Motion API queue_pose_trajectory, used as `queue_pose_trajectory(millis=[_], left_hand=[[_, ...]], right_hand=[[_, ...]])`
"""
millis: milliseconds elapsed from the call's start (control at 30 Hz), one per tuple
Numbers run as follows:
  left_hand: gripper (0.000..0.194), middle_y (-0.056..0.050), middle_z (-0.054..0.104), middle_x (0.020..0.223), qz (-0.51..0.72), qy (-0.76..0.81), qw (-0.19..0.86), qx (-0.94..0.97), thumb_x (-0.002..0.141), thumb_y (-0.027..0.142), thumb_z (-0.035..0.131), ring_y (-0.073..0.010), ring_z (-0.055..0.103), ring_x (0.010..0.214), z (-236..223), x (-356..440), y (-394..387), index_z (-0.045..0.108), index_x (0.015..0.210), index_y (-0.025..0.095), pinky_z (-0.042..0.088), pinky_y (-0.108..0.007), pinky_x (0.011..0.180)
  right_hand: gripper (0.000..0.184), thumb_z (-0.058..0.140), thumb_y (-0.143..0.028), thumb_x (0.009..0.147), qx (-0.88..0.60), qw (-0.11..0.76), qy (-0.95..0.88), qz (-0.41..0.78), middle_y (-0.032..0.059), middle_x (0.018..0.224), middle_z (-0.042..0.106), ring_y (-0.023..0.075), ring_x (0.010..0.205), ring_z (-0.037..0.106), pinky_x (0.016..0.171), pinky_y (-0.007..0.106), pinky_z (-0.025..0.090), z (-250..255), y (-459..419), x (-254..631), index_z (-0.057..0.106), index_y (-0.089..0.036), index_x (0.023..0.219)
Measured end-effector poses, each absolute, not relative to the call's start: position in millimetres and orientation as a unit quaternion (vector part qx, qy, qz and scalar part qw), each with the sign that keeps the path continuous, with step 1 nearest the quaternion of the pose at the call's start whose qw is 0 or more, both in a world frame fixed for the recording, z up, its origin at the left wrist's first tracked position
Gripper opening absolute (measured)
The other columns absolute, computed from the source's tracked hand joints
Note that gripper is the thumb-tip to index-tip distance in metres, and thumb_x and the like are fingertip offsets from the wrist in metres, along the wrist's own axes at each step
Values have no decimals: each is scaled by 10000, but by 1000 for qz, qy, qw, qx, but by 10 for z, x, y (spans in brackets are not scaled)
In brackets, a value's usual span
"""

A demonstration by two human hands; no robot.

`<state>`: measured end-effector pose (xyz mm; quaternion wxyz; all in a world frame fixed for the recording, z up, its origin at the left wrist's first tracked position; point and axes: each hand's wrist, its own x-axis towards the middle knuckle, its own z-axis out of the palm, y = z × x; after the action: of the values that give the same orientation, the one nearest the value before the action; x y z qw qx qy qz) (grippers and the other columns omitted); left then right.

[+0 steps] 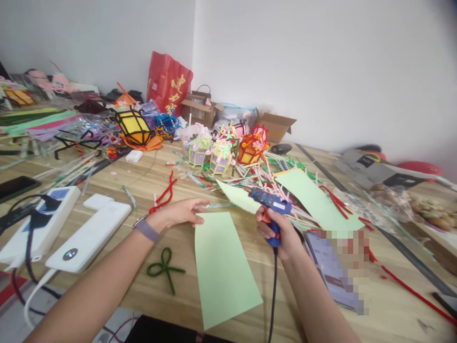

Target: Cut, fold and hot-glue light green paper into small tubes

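Right hand [282,231] grasps a blue glue gun [279,205], its cord [273,286] trailing beside the green sheet [224,271] on the tabletop [178,307]; left hand [180,213], unclenched, touches the sheet's upper left corner; a looped green pipe cleaner [165,268] and a power bank [94,233] lie leftward, a phone [325,264] rightward; strips [195,180] and lanterns [219,164] crowd beyond.

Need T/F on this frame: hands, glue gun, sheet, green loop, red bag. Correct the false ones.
1. The right hand holds a blue glue gun. True.
2. The glue gun is cordless. False: a black cord runs from its handle.
3. The left hand touches the near light green sheet. True.
4. The dark green loop lies on that sheet. False: it lies left of it.
5. A red bag stands near the wall. True.
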<state>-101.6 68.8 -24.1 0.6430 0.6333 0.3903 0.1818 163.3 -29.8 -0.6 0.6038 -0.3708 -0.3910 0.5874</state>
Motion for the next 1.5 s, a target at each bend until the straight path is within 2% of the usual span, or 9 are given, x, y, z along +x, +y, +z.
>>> queue_pose_trajectory(millis=[133, 300, 400, 500, 633, 800, 1000, 1233, 1500], left_hand=[[513, -18, 668, 850, 147, 352, 658, 649, 557, 207, 757, -148, 592, 713, -190, -1116, 709, 674, 1062, 181, 454, -235, 612], [151, 3, 643, 640, 71, 359, 580, 728, 595, 302, 741, -152, 539, 586, -141, -1118, 706, 707, 690, 191, 394, -232, 503], [192, -8, 662, 675, 160, 387, 487, 767, 687, 380, 682, -168, 567, 667, -131, -1021, 672, 713, 715, 193, 396, -227, 562], [329, -15, 676, 752, 218, 410, 492, 736, 752, 387, 617, -158, 567, 662, -145, -826, 653, 707, 992, 180, 390, -226, 558], [420, 0, 612, 650, 212, 449, 533, 685, 762, 341, 591, -128, 506, 528, -190, -555, 765, 665, 1112, 122, 368, -232, 515], [411, -36, 665, 828, 278, 491, 461, 684, 689, 249, 666, -165, 575, 696, -241, -333, 1069, 632, 1082, 135, 389, -239, 586], [145, 44, 535, 479, 239, 452, 484, 710, 577, 110, 744, -106, 466, 451, -41, -165, 1248, 605, 611, 136, 310, -221, 466], [77, 24, 624, 527, 248, 344, 588, 688, 765, 101, 687, -90, 554, 437, 599, 264, 1541, 625, 802, 129, 437, -185, 460], [100, -28, 653, 659, 280, 290, 674, 619, 813, 47, 668, -90, 655, 576, 776, 1482, 1897, 591, 766, 92, 563, -183, 628]], right_hand=[[270, 788, -388, 701, -364, 582, -399, 607, 26, 673, 681, 23, 364, 383, 363, 175, 380, 23, -336, 1443, 701, -141, 764], [243, 804, -382, 696, -348, 588, -369, 630, -13, 657, 664, 46, 405, 404, 703, 317, 590, -21, -342, 1448, 696, -175, 761], [198, 791, -355, 717, -341, 584, -327, 660, -35, 660, 657, 42, 400, 378, 765, 354, 599, -106, -332, 1500, 690, -192, 766], [222, 796, -377, 710, -310, 543, -315, 714, -52, 629, 641, 31, 394, 332, 790, 371, 593, -213, -341, 1497, 685, -187, 740], [287, 795, -431, 699, -290, 448, -344, 773, -52, 568, 630, 21, 380, 305, 723, 333, 581, -373, -362, 1449, 678, -170, 723], [294, 771, -437, 703, -309, 398, -404, 764, -13, 587, 676, 39, 383, 375, 577, 257, 523, -493, -374, 1427, 668, -162, 717], [280, 754, -411, 684, -321, 364, -431, 761, -12, 593, 677, 57, 467, 468, 743, 294, 515, -497, -374, 1406, 652, -151, 708], [336, 756, -440, 625, -359, 307, -444, 762, 19, 629, 663, 124, 685, 603, 540, 201, 356, -463, -359, 1388, 651, -134, 714], [281, 771, -356, 586, -324, 311, -410, 793, 21, 670, 681, 101, 621, 627, 433, 204, 231, -462, -313, 1324, 668, -116, 690]])
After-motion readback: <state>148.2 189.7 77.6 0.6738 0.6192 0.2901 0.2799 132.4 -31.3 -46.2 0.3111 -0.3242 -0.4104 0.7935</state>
